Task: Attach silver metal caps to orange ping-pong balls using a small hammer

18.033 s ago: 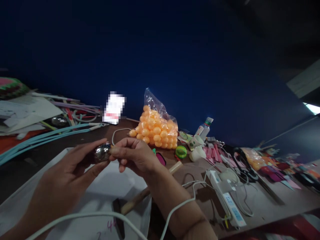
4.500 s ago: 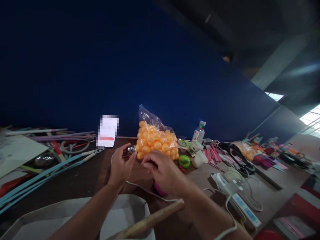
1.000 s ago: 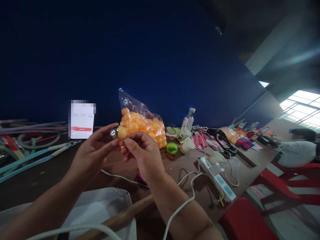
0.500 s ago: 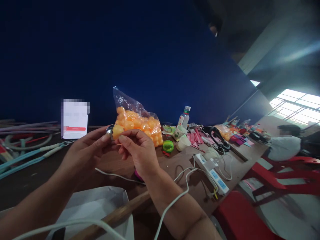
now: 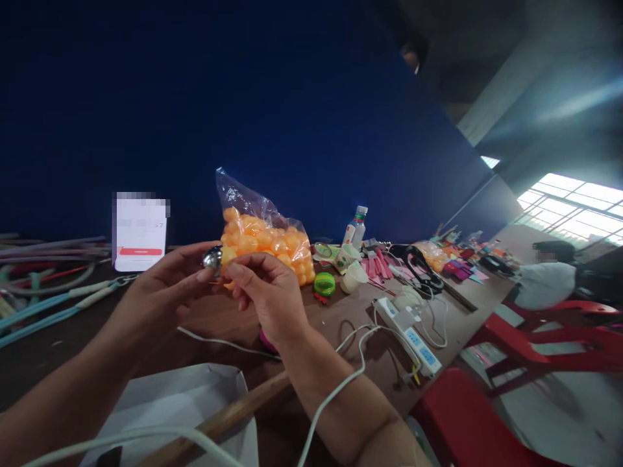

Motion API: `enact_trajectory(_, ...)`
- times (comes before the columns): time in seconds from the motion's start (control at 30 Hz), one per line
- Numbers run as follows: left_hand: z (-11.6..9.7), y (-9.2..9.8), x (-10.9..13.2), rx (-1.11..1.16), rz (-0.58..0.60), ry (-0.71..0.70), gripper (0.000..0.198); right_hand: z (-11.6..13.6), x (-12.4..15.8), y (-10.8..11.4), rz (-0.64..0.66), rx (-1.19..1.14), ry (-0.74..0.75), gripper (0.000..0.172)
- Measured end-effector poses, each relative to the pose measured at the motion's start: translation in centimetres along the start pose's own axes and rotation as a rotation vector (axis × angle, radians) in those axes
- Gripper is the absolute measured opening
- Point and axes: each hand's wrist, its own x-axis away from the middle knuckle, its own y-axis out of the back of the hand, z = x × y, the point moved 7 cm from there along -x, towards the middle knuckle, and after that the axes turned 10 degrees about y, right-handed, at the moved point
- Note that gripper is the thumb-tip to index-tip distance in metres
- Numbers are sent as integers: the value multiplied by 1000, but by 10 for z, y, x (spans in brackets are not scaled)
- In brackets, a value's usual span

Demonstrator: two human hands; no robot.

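Note:
A small, shiny silver dome-shaped piece (image 5: 213, 257) is pinched between the thumb and fingers of my left hand (image 5: 168, 285). Against its right side sits a small yellow-orange ball (image 5: 227, 254), partly covered by fingers. My right hand (image 5: 270, 288) is closed, thumb and fingertips pressed at that ball; whether the two pieces are joined, I cannot tell. Just behind both hands stands a clear plastic bag (image 5: 263, 240) full of orange balls. A green round toy (image 5: 324, 284) lies right of the bag.
A lit phone (image 5: 140, 233) stands at left beside blue cords (image 5: 53, 308). Nearer are a white box (image 5: 180, 389) and a wooden stick (image 5: 243, 412). To the right: a cup (image 5: 354, 277), a bottle (image 5: 356, 228), a power strip (image 5: 413, 344), white cables, red chairs (image 5: 467, 415) and a person (image 5: 545, 285).
My left hand has turned the silver piece slightly, so more of its shiny face shows and less of the yellow-orange ball. The whole view has shifted a little.

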Motion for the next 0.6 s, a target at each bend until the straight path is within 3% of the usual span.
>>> enact_trajectory(0.3,-9,-4,4,-23,-10,-36,37,3,2,-3,16,13,-6,20)
enact_trajectory(0.6,-12,4,5,-205,-45,-82,43,3,1,-1,4,-21,-18,20)
